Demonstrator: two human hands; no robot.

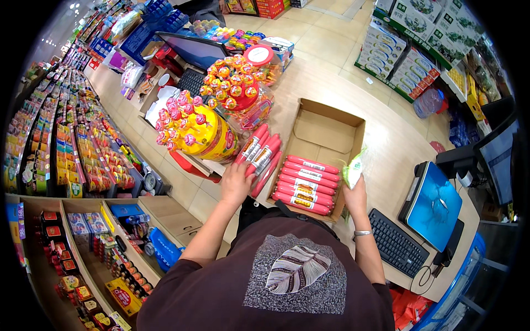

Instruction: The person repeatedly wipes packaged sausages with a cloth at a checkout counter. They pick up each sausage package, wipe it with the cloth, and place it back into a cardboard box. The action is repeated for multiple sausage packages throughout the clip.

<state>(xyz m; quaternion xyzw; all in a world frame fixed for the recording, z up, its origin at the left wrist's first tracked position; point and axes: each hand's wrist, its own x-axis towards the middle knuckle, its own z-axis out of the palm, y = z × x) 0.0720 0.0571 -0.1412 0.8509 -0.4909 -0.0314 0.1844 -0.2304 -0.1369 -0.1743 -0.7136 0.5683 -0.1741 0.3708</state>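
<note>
My left hand (236, 185) is closed around the near ends of a small bunch of red-wrapped sausages (259, 148) on the counter, left of an open cardboard box (326, 129). One more sausage (266, 175) lies along the bunch's right side. Inside the box, a row of the same sausages (306, 185) fills the near half, and its far half shows bare cardboard. At the box's right edge my right hand (355, 196) grips a crumpled white and green plastic wrapper (353, 170); its fingers are partly hidden by it.
Lollipops stand in a yellow tub (201, 132) and a clear jar (245, 105) beyond the bunch. On the right are a black keyboard (395, 243) and a blue-screened device (436, 207). Goods shelves (105, 248) line the left.
</note>
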